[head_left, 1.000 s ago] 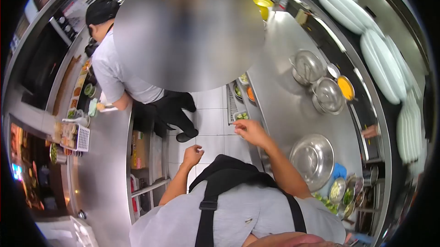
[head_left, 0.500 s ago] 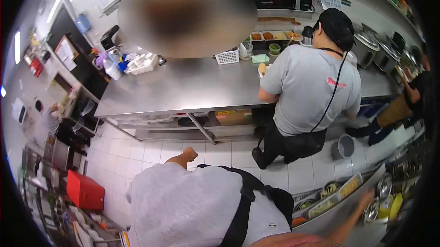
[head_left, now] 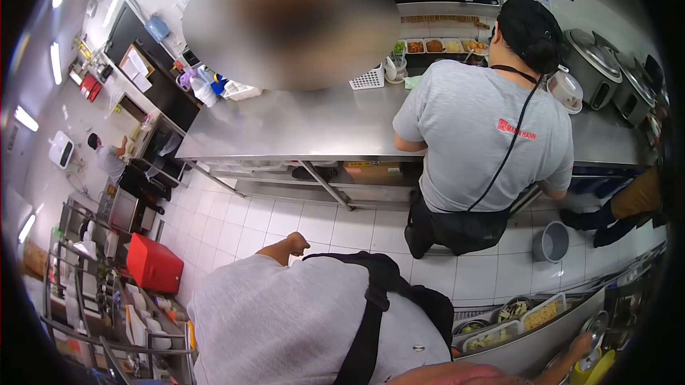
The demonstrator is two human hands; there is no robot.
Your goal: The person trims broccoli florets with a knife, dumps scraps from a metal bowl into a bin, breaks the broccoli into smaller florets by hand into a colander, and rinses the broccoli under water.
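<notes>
My left hand [head_left: 297, 244] hangs over the tiled floor in front of my body, its fingers curled in and nothing visible in it. Out at the lower right, my right hand [head_left: 581, 346] reaches over the steel counter, right beside a shiny metal bowl [head_left: 595, 323]. Its fingers are small and partly hidden, so whether it grips the bowl is unclear. A yellow bowl [head_left: 603, 368] lies just below that hand. Nearer my body, trays of cut food [head_left: 544, 313] sit along the counter's edge.
A co-worker in a grey shirt [head_left: 492, 135] stands at the steel table [head_left: 300, 128], back toward me. A grey bucket [head_left: 551, 242] is on the floor, with another person's legs [head_left: 621, 206] beyond. A red box [head_left: 155, 264] and wire rack [head_left: 78, 292] stand at left.
The view has swung from the counter with metal bowls toward the long steel table. My right hand has moved out to the right, toward the bowls; my left stays near my body.
</notes>
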